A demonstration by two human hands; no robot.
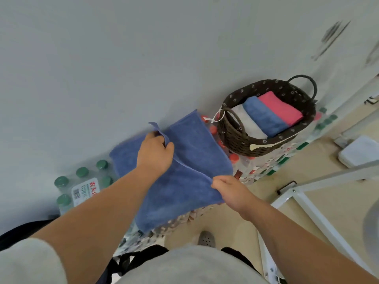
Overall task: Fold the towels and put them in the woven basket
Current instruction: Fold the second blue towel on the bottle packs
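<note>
Pale grey wall [123, 58] fills the far and left field; beige floor [338, 201] runs along the right and near side. Shrink-wrapped packs of bottled water are stacked against the wall and serve as the work surface: green-capped bottles [82, 181] at left, red-capped bottles [233, 158] further right. A white metal frame [307, 203] crosses the near right, with a white lidded box [361, 150] on the floor beyond it. The blue towel [184, 171] lies spread over the packs at centre, soft pile, part folded, with a doubled hem running diagonally between the two hands and its near edge hanging over the pack front. The woven basket [256, 144], dark brown, oval, two loop handles, sits on the packs just right of and beyond the towel. Inside it three folded towels lie side by side and touching: white towel [248, 121], lighter blue towel [264, 115], pink towel [281, 108]. The left hand [154, 154] has its fingers curled and thumb closed on the far end of the hem, lifting a corner. The right hand [231, 191] pinches the near right end of the same hem. A grey perforated shoe [207, 238] shows on the floor below. A small white tag [213, 119] hangs at the basket's left handle.
</note>
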